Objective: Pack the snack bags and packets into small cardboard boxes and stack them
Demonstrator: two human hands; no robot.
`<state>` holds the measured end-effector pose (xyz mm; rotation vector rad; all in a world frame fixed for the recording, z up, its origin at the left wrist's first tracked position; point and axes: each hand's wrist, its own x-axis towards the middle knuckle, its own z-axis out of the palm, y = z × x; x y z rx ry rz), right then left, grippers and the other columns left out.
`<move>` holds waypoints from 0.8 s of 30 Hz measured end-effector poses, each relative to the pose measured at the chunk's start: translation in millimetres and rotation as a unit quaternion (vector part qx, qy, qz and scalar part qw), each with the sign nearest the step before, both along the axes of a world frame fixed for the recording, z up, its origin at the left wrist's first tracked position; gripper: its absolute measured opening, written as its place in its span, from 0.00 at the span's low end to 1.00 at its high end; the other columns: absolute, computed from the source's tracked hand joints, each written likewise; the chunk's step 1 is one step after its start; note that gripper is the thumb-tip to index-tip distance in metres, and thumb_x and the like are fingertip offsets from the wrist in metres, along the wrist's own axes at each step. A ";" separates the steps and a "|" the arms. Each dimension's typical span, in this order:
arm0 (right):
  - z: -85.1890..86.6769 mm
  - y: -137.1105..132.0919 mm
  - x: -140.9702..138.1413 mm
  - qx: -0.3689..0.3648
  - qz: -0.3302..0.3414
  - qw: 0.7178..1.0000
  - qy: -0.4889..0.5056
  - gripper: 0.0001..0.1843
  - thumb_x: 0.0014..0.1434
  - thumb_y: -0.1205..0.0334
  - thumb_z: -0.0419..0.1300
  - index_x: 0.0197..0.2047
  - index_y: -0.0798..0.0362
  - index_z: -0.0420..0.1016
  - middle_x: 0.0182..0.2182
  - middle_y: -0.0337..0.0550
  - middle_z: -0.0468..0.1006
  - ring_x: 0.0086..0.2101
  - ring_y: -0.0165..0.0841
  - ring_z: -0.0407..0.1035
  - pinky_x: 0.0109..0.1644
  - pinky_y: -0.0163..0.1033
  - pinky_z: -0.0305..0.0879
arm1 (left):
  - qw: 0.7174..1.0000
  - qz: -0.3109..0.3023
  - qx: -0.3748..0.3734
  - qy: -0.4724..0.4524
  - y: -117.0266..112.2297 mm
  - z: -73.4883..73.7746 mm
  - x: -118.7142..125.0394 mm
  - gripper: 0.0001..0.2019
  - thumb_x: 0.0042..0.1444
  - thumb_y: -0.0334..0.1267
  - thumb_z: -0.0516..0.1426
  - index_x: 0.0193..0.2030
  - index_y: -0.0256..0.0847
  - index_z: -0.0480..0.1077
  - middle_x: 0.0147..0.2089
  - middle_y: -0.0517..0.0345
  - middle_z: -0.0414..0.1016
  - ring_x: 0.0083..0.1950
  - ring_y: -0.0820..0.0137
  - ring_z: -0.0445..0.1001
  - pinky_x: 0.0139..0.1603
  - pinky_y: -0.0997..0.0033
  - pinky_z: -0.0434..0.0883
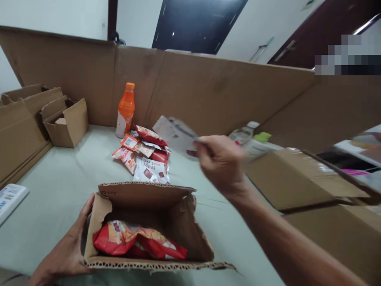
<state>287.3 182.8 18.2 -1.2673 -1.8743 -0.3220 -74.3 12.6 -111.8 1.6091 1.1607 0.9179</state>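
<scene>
My left hand grips the left wall of a small open cardboard box near the table's front edge. Red snack packets lie inside the box. My right hand is raised above the table to the right of the box, fingers pinched on a blurred white and grey packet. Behind the box, a pile of red and white snack packets lies on the pale green table.
An orange drink bottle stands at the back by a tall cardboard wall. Empty small boxes sit at the far left. A clear bottle and larger cartons are on the right. A white label sheet lies far left.
</scene>
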 end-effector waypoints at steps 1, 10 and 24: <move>-21.4 6.9 -6.2 -0.029 0.011 0.999 -0.024 0.13 0.66 0.59 0.54 0.33 0.51 0.76 0.33 0.50 0.82 0.36 0.40 0.73 0.43 0.45 0.67 | 1.000 0.000 -0.004 -0.003 1.1 0.7 1.3 0.66 0.45 0.64 0.69 0.79 0.54 0.30 0.82 0.46 0.38 0.79 0.34 0.41 0.74 0.30 0.46; -74.5 1.2 -6.2 -0.237 0.133 0.959 -0.083 0.11 0.64 0.57 0.57 0.39 0.47 0.82 0.43 0.45 0.86 0.44 0.42 0.79 0.47 0.47 0.75 | 0.999 0.005 -0.023 -0.024 0.8 3.3 6.1 0.63 0.48 0.61 0.69 0.79 0.55 0.32 0.82 0.50 0.38 0.79 0.38 0.43 0.76 0.35 0.48; 6.7 -90.3 -105.2 -0.465 0.312 0.746 -0.361 0.08 0.57 0.73 0.62 0.36 0.54 0.83 0.33 0.45 0.85 0.32 0.35 0.76 0.35 0.37 0.66 | 0.999 0.008 -0.019 -0.032 1.2 -6.2 1.5 0.63 0.49 0.67 0.65 0.79 0.55 0.30 0.82 0.50 0.37 0.79 0.39 0.44 0.77 0.36 0.49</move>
